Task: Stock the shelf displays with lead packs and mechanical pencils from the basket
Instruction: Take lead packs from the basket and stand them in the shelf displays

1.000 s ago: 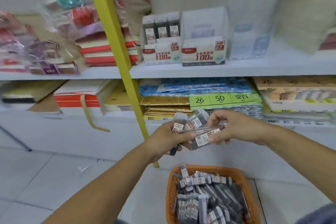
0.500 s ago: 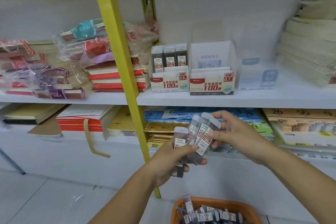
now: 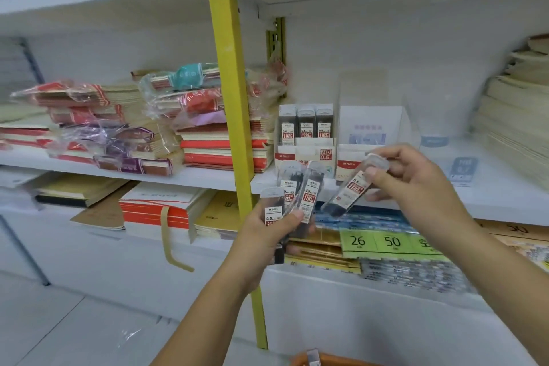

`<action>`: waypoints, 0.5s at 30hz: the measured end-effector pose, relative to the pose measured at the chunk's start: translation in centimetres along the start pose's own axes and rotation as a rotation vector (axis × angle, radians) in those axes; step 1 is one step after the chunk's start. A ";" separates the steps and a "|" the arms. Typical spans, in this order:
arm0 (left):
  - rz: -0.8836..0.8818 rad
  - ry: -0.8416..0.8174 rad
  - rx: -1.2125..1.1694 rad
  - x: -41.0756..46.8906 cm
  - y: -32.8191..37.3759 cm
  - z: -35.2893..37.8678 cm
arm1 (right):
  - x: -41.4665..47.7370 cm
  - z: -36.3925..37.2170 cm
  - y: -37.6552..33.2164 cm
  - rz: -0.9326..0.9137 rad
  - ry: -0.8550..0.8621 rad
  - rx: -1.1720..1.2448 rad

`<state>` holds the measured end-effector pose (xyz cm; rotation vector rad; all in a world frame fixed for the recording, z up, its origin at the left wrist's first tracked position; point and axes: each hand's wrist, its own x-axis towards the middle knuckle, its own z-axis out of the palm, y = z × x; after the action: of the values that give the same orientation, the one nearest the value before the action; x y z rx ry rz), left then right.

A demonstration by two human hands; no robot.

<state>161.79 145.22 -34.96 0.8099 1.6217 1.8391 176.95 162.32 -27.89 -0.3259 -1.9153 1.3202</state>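
Lead pack [image 3: 350, 191] now drawn by right hand [image 3: 416, 184] from left hand's [image 3: 267, 236] bunch [image 3: 300, 196].

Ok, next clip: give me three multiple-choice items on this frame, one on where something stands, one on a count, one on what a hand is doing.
1. Where does the HB 0.5 display box stand?
A) on the shelf, just right of the yellow post
B) on the same shelf, left of the post
C) one shelf higher up

2. How many lead packs stand upright in that box?
A) one
B) three
C) six

3. What is the right hand doing?
A) hanging empty
B) lying flat on the shelf
C) pinching a single lead pack at its cap end

Answers:
1 A, the box sits on the white board beside the post.
2 B, three capped packs show side by side behind its front panel.
3 C, thumb and fingers close on the tilted pack's cap, while the left hand grips the other packs.
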 end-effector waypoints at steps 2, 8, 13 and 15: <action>0.045 0.070 -0.012 0.6 1.2 -1.1 | 2.6 0.5 -3.1 -0.158 0.036 -0.073; 0.117 0.189 -0.112 1.8 1.9 -3.2 | 10.2 5.2 -7.0 -0.394 0.004 -0.428; 0.124 0.168 -0.201 2.6 1.7 -3.3 | 14.8 8.2 -4.9 -0.363 -0.138 -0.733; 0.123 0.161 -0.221 3.0 1.6 -3.3 | 16.0 8.8 -3.9 -0.352 -0.191 -0.828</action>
<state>157.32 145.05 -33.42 0.6920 1.4562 2.1742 160.77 164.14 -18.77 -0.2462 -2.4750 0.2913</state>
